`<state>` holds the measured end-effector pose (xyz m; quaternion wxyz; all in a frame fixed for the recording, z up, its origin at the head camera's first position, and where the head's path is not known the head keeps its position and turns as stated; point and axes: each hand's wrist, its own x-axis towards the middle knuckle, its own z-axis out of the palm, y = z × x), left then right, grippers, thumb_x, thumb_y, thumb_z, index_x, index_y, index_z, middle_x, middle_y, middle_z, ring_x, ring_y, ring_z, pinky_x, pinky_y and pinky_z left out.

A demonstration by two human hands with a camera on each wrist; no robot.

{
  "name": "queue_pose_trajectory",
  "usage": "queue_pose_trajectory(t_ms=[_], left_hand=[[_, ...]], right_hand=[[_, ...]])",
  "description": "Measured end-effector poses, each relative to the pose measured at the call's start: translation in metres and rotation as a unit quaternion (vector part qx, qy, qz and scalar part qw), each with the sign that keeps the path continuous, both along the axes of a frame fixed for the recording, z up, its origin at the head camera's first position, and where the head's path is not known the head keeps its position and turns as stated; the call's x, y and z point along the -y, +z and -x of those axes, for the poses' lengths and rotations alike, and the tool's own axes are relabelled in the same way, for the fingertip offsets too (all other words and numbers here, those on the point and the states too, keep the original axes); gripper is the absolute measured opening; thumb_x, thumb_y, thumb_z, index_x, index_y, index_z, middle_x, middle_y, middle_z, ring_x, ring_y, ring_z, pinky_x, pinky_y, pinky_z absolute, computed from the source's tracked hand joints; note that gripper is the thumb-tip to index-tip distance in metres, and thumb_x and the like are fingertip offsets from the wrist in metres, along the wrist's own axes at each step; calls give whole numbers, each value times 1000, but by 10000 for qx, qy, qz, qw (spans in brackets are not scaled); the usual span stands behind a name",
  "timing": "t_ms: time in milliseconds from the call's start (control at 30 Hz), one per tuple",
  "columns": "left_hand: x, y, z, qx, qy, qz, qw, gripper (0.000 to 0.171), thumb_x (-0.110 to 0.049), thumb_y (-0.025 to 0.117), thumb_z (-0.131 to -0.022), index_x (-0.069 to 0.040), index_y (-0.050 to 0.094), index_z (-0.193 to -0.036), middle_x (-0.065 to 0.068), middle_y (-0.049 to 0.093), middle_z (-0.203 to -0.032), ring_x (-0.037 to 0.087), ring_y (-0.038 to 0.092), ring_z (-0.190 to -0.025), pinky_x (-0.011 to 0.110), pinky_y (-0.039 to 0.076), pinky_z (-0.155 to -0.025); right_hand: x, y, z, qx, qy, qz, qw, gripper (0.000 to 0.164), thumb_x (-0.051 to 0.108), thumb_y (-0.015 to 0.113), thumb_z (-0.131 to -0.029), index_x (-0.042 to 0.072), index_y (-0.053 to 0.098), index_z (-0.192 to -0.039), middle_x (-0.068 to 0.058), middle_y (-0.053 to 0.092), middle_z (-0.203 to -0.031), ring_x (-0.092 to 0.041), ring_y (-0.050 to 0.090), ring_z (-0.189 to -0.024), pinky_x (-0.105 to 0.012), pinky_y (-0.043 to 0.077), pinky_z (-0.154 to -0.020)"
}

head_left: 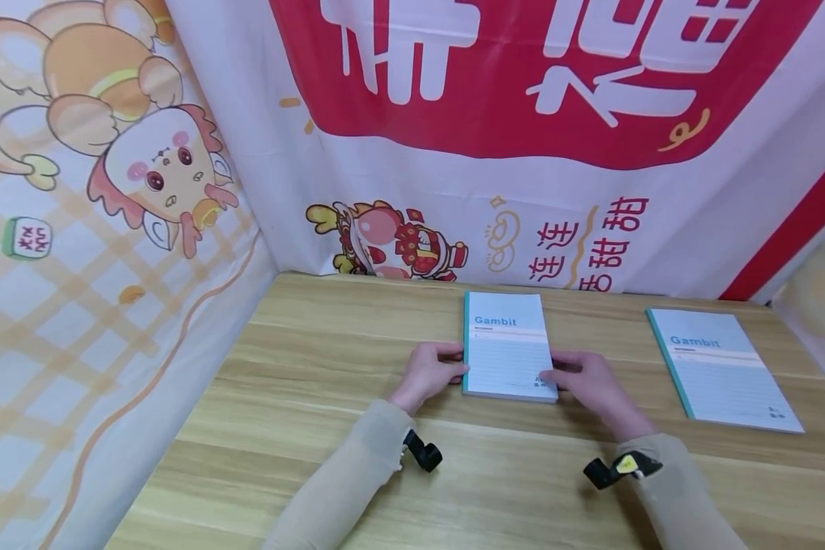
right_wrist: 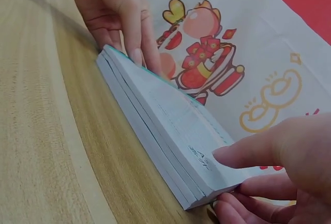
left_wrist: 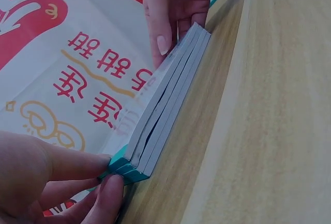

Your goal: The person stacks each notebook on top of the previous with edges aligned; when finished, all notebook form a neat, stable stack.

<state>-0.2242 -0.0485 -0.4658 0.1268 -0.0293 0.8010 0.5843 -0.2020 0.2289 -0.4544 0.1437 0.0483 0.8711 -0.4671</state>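
Observation:
A small stack of "Gambit" notebooks [head_left: 507, 351] with pale covers and teal spines lies on the wooden table. Layered page edges of the notebooks [left_wrist: 164, 113] show in the left wrist view. At the spine side, my left hand [head_left: 429, 372] grips the stack, its thumb near the top edge and other fingers against the side. My right hand [head_left: 591, 384] holds the opposite side, with the thumb [right_wrist: 243, 154] on the top cover near the corner and the fingers lower along the edge. The stack's underside is hidden.
Another Gambit notebook [head_left: 725, 370] lies flat to the right of my right hand. Behind the wooden table [head_left: 344, 321] hangs a white and red printed cloth [head_left: 399, 168], and a cartoon-printed cloth [head_left: 62, 305] covers the left side.

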Motion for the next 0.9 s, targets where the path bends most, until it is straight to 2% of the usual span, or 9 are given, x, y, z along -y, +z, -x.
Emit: queue_pose_trajectory(t_ms=[233, 667, 800, 900], left_hand=[[-3, 1, -1, -3, 68, 77, 9999, 39, -2, 76, -91, -9, 70, -129, 4, 71, -112, 12, 68, -91, 24, 60, -72], [-4, 3, -4, -14, 8, 109, 9999, 43, -2, 76, -91, -8, 67, -132, 3, 69, -111, 12, 67, -92, 23, 59, -73], [-2, 3, -5, -79, -19, 22, 10000, 45, -8, 76, -92, -7, 64, -136, 3, 68, -110, 13, 67, -92, 24, 59, -75], [-2, 4, -7, -203, 39, 98, 9997, 49, -18, 76, -95, -7, 60, -140, 1, 67, -111, 12, 67, -92, 27, 59, -78]], right_hand=[[1, 4, -2, -15, 112, -57, 9999, 64, 32, 74, -96, 3, 50, -148, -22, 52, -146, -36, 51, -126, -54, 46, -101], [0, 1, -2, 73, 43, -66, 9999, 74, 46, 70, -96, 5, 46, -151, -22, 48, -150, -41, 45, -135, -59, 41, -107], [-2, 0, -4, 109, -18, -5, 9999, 80, 55, 66, -96, 6, 43, -154, -22, 45, -153, -40, 44, -137, -59, 40, -108], [-5, 0, -6, 87, -78, 114, 9999, 82, 58, 63, -97, 6, 40, -155, -21, 45, -152, -38, 47, -135, -57, 43, -107]])
